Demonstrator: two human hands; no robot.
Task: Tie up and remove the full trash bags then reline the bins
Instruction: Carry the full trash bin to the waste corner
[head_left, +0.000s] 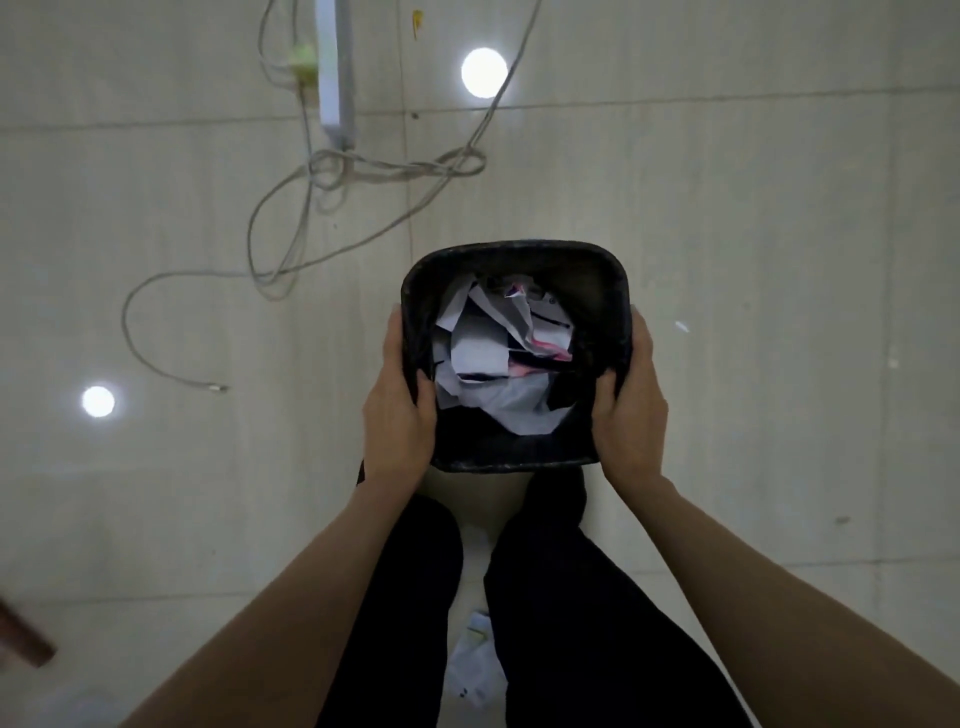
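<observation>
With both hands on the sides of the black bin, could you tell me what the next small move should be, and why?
Probably peel the black liner off the rim and gather it toward the middle. The left hand and right hand grip opposite sides of the bin, thumbs over the edge, the bag is not yet tied, and crumpled paper fills it.

No text, label, brand, number or sign can be read anywhere in the head view; the crumpled papers (498, 364) inside the black bin (514, 457) show only white, grey and pink patches with no legible print, and the small white packet (475, 665) on the floor between the legs carries marks too blurred to make out
</observation>
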